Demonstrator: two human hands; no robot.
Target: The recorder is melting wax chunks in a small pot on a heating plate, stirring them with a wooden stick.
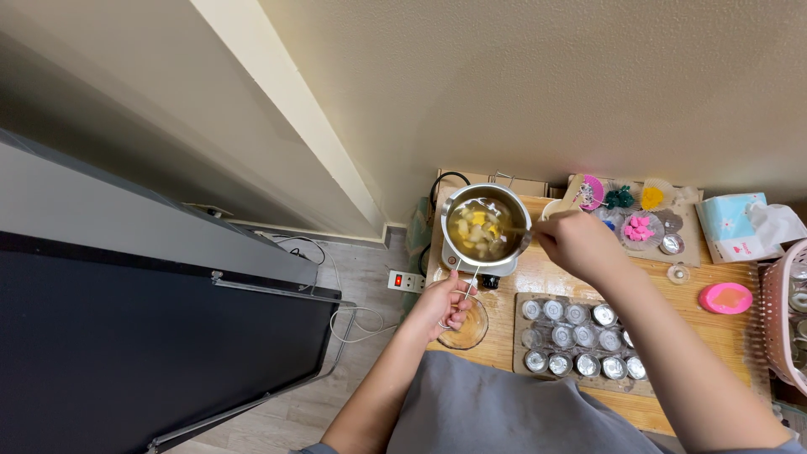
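i see the pot (485,223) at the centre of the frame on a small hotplate (471,265), chunks in it only partly melted, i judge. my left hand (445,303) is closed around the pot's wire handle; my right hand (573,240) pinches a stirring stick dipped in. below right, the tray of little metal cups (580,340) looks unfilled; a glass bowl (466,332) sits under my left hand.

Bare wood lies open between the tray of small metal cups (578,340) and the pink lid (725,298). The metal pot (483,225), glass bowl (465,329), tissue box (731,225) and pink basket (782,315) crowd the table edges.
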